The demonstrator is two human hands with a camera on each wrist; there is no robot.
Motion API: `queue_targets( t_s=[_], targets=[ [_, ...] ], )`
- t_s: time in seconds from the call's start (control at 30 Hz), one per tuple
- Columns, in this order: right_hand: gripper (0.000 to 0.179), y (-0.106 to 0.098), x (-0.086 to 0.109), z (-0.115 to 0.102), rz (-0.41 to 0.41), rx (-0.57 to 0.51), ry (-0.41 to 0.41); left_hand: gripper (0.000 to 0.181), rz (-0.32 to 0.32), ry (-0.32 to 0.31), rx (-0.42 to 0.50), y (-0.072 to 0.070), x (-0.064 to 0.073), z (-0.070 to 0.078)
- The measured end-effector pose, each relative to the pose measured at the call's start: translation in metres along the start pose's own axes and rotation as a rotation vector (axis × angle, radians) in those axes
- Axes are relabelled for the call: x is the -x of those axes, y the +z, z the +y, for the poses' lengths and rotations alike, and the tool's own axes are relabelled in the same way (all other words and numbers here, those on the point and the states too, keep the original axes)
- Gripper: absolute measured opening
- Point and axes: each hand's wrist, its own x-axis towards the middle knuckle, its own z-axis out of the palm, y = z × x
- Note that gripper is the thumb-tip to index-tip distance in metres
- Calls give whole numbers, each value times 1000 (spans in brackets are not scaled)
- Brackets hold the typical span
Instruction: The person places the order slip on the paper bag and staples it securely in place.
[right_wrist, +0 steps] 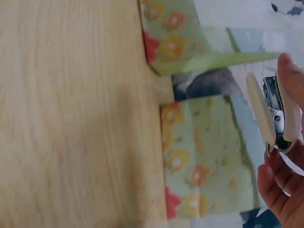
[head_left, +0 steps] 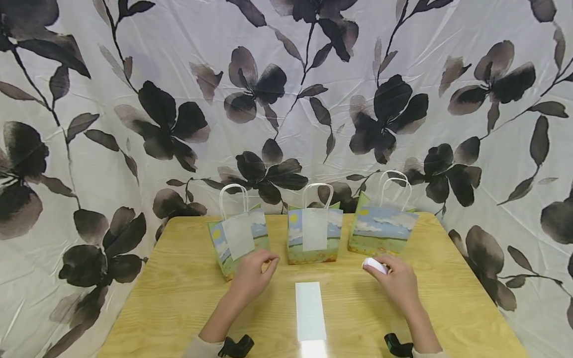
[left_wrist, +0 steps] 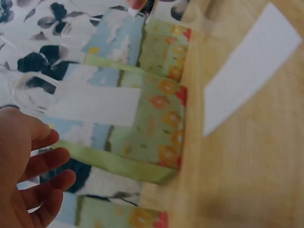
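Observation:
A small white stapler (head_left: 375, 265) is held in my right hand (head_left: 398, 283), close in front of the right paper gift bag (head_left: 380, 233). In the right wrist view the stapler (right_wrist: 259, 107) shows its metal inner parts, with thumb and fingers around its body. My left hand (head_left: 251, 276) holds nothing, near the left gift bag (head_left: 260, 231); its fingers (left_wrist: 52, 161) are loosely bent in the left wrist view. White paper slips lie against the fronts of the left bag and the middle bag (head_left: 295, 253). The right bag's front bears no slip.
A white paper slip (head_left: 310, 311) lies on the wooden table (head_left: 353, 318) between my forearms. All three bags stand upright along the back edge, white handles up. Behind them hangs a floral cloth (head_left: 313, 124).

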Motion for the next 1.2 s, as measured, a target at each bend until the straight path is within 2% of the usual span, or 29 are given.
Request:
queue_targets(
  t_s=[0.13, 0.23, 0.4, 0.53, 0.87, 1.0, 1.2],
  targets=[
    [43, -10, 9, 15, -87, 73, 148, 7, -73, -107, 32, 5, 28, -13],
    [48, -17, 19, 27, -135, 118, 244, 6, -129, -158, 70, 10, 47, -21],
    [47, -22, 31, 45, -208, 142, 317, 7, -188, -224, 140, 15, 71, -34],
    [51, -25, 37, 55, -266, 133, 365, 7, -210, -260, 194, 17, 86, -40],
    [55, -37, 35, 71, -272, 107, 367, 6, -207, -304, 276, 23, 97, -45],
    [54, -40, 38, 75, -283, 107, 387, 7, -234, -303, 313, 25, 100, -45],
    [58, -37, 43, 78, -311, 84, 402, 8, -290, -337, 342, 25, 104, -43]
  ],
)
